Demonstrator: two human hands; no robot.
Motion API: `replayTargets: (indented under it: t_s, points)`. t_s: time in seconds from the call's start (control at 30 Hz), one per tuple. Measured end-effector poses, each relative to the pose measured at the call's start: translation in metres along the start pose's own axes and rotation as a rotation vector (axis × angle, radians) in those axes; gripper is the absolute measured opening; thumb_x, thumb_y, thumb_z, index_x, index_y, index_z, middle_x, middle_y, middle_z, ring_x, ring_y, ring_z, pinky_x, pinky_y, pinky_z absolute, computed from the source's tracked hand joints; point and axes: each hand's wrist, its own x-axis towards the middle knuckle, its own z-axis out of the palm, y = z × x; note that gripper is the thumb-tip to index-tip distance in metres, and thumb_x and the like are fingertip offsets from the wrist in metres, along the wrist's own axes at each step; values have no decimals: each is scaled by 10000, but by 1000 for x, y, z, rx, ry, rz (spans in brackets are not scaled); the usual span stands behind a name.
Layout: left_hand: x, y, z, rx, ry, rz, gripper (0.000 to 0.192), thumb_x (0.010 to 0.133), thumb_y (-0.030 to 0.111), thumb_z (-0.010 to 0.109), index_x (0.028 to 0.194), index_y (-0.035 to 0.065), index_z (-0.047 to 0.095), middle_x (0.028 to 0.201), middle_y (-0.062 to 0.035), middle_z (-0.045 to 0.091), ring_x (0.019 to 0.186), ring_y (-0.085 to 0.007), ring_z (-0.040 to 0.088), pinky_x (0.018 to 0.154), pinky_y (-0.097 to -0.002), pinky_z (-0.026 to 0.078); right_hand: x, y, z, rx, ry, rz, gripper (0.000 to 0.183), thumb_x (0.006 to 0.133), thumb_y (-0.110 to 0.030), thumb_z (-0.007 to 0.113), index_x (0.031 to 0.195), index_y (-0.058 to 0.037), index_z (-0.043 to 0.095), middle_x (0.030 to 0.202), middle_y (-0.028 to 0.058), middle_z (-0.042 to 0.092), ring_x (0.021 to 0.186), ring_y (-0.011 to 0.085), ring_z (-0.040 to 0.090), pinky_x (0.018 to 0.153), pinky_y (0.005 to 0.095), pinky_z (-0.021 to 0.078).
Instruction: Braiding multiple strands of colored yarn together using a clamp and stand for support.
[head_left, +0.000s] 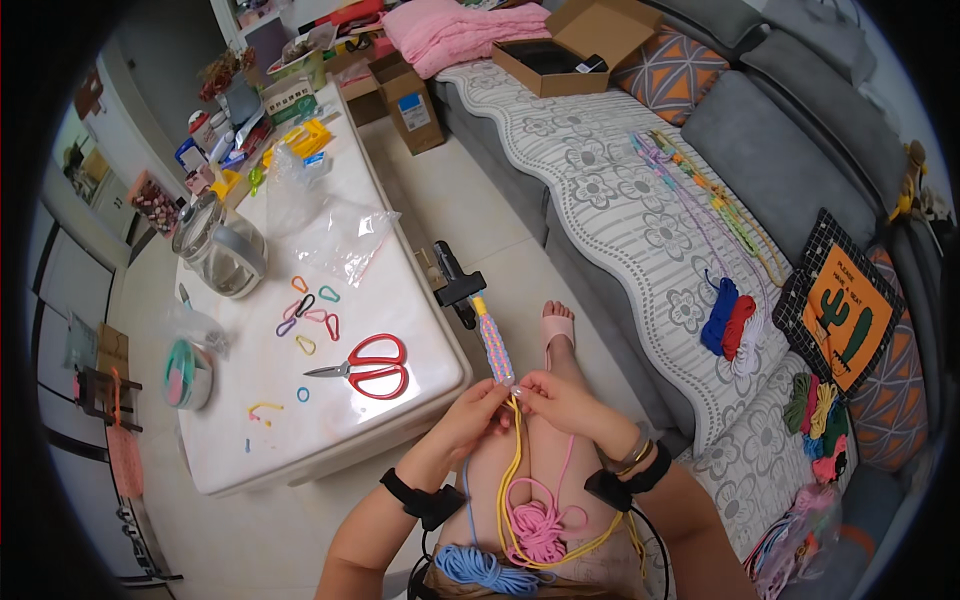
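Note:
A braided cord strap (495, 349) in blue, pink and yellow hangs from a black clamp (459, 288) at the table's edge. At its lower end, my left hand (480, 414) pinches the work between thumb and forefinger. My right hand (561, 403) pinches the same end from the other side; which strands lie in the fingertips is too small to tell. Yellow cords (517, 457) run down from the hands over my lap. A pink cord bundle (537, 529) and a light blue cord bundle (484, 571) rest on my lap, each trailing a strand upward.
On the white table (420, 420) lie red-handled scissors (367, 367), several small carabiners (304, 305), a plastic bag (337, 236) and a glass kettle (223, 247). The sofa at right holds cord bundles (727, 322), finished braids (701, 187) and an open cardboard box (525, 67).

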Motion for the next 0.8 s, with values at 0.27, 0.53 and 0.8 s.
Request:
replayTargets:
  t_s: [0.27, 0.53, 0.8]
  points:
    - [10, -7, -8, -132, -63, -20, 143, 870, 248, 496, 866, 105, 488, 709, 40, 494, 552, -33, 428, 509, -168, 354, -14, -27, 7, -260, 136, -90, 188, 826, -181, 556, 855, -5, 499, 691, 9, 515, 608, 72, 448, 536, 220, 392]
    - [7, -14, -8, -313, -66, -18, 123, 864, 227, 511, 844, 105, 501, 693, 46, 514, 533, -30, 432, 493, -163, 355, -11, -11, -3, -89, -30, -74, 169, 818, -157, 570, 828, -1, 504, 693, 4, 505, 625, 55, 443, 542, 205, 392]
    - [8, -9, 1, -218, -55, -25, 134, 866, 226, 510, 848, 94, 505, 693, 39, 498, 534, -28, 436, 490, -163, 359, -12, -5, -5, -68, 122, -83, 95, 832, -109, 532, 833, -20, 498, 676, 7, 476, 602, 84, 429, 527, 221, 367]
